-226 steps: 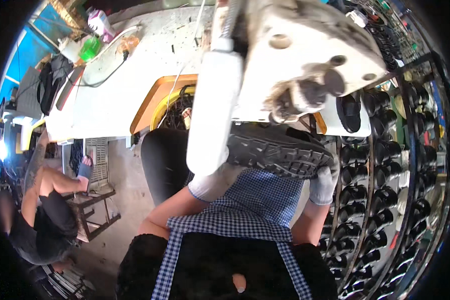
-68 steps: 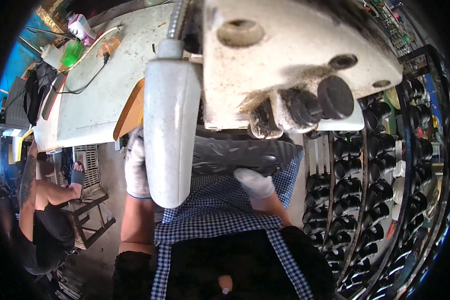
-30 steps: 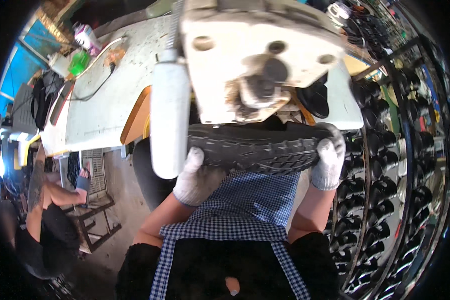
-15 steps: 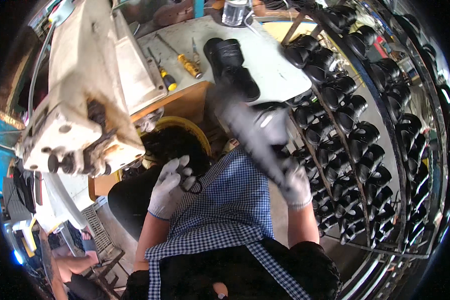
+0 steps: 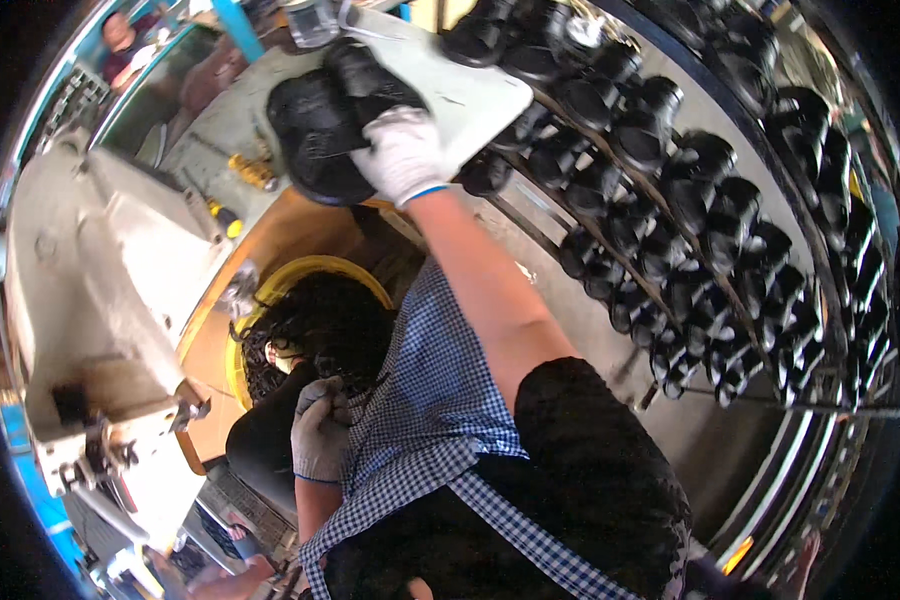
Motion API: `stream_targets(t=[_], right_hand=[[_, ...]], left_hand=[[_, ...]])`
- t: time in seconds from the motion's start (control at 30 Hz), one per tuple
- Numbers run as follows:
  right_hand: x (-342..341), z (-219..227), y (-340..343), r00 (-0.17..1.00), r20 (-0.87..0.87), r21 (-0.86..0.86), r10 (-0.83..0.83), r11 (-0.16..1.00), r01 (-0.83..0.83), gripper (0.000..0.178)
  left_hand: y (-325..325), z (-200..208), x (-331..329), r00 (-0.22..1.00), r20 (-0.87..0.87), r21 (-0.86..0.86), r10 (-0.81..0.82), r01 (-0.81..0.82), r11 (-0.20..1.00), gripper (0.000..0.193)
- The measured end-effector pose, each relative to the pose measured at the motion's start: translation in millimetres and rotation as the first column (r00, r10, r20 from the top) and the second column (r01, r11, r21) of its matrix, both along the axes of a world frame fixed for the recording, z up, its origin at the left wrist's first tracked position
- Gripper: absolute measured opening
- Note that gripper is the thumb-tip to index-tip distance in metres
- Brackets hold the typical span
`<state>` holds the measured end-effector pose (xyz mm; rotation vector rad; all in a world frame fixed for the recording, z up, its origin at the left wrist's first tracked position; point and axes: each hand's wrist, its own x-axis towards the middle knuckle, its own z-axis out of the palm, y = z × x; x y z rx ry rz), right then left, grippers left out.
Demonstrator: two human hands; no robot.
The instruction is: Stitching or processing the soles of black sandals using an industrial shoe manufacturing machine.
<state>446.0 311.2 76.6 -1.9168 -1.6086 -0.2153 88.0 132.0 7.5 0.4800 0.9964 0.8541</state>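
My right hand, in a white knit glove, reaches forward over the pale tabletop and grips a black shoe at its side. The shoe's broad dark face, which looks like the sole, is turned up. Right beside it, partly behind, lies a second black shoe on the table. My left hand, gloved too, is low by my lap at the edge of the checked apron. Its fingers are curled closed, and whatever they may hold is hidden.
Two yellow-handled tools lie on the pale table. Under it stands a yellow tub full of black curly strips. At left is a large cream machine. A rack of several black shoes fills the right side.
My right hand has swung from beside my lap up to the table with the black shoe. My left hand has dropped slightly and its fingers have closed. The view has turned rightward.
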Motion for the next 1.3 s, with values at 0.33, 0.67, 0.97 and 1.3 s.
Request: stream_targets(t=[0.33, 0.67, 0.97, 1.3], right_hand=[[34, -155, -269, 0.973, -0.232, 0.135, -0.004, 0.99, 0.036, 0.023], [133, -359, -251, 0.677, -0.177, -0.212, -0.714, 0.699, 0.683, 0.017], [221, -410, -135, 0.577, 0.095, -0.615, -0.812, 0.407, 0.675, 0.039], [274, -374, -337, 0.396, 0.125, -0.658, -0.91, 0.223, 0.72, 0.074]], left_hand=[[50, -10, 53, 0.839, -0.453, 0.124, -0.3, 0.392, 0.911, 0.02], [32, -62, 50, 0.856, -0.451, -0.028, -0.252, 0.269, 0.963, 0.024], [26, -62, 59, 0.767, -0.607, -0.076, -0.208, 0.205, 0.976, 0.024], [14, -67, 48, 0.701, -0.671, -0.104, -0.243, 0.236, 0.966, 0.023]])
